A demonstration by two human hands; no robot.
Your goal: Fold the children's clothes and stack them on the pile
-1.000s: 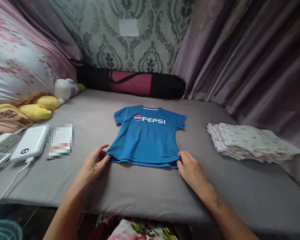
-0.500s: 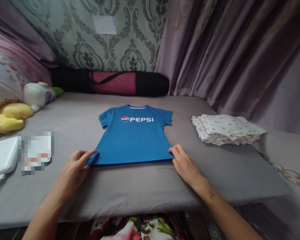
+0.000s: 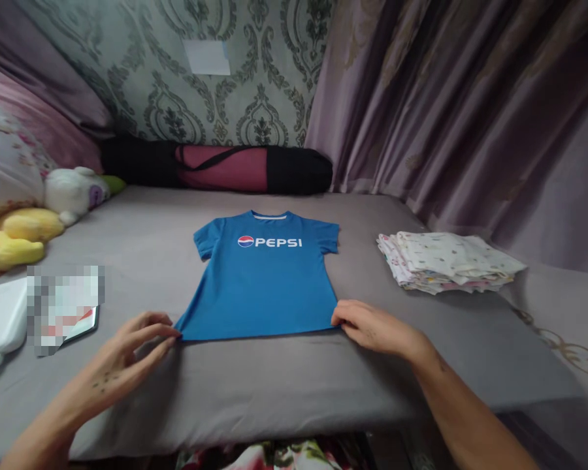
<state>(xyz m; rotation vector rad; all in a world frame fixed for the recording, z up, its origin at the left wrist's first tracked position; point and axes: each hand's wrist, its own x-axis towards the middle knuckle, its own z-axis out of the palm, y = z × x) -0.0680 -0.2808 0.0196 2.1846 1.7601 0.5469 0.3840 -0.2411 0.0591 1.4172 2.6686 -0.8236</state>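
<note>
A small blue T-shirt (image 3: 262, 281) with a white PEPSI logo lies flat, front up, on a grey bed sheet (image 3: 284, 378), its neck pointing away from me. My left hand (image 3: 127, 349) rests on the sheet with its fingertips touching the shirt's lower left hem corner. At the lower right hem corner, my right hand (image 3: 377, 328) pinches the fabric edge between its fingers. Both sleeves are spread out to the sides.
A stack of folded pale printed cloths (image 3: 448, 261) sits to the right. A black and maroon roll bag (image 3: 215, 168) lies along the patterned wall. Plush toys (image 3: 39, 215) and a white device (image 3: 0, 320) lie at the left. Purple curtains (image 3: 470, 104) hang on the right.
Both hands slid toward me along the sheet with the hem, drawing the shirt's lower edge flat. The camera turned right after the earliest frame, then held.
</note>
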